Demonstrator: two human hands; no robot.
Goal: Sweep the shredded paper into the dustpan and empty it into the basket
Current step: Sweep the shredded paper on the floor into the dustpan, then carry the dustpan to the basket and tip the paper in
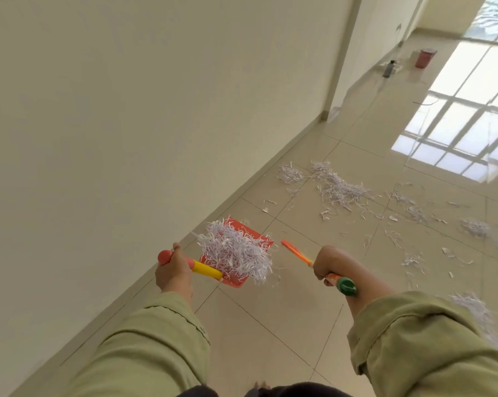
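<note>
My left hand (173, 270) grips the yellow and red handle of an orange dustpan (257, 236), held above the floor near the wall. A heap of white shredded paper (236, 252) fills the pan and hangs over its edge. My right hand (326, 263) grips an orange broom handle (295, 251) with a green cap; the brush end is hidden. More shredded paper (339, 189) lies scattered over the tiles ahead and to the right. A red basket (425, 58) stands far down the corridor.
A cream wall (156, 110) runs along the left with a skirting line at the floor. A dark bottle (388, 68) stands near the basket. Bright window reflections lie on the glossy tiles (299, 325) at the right. More paper sits by my right sleeve (471, 308).
</note>
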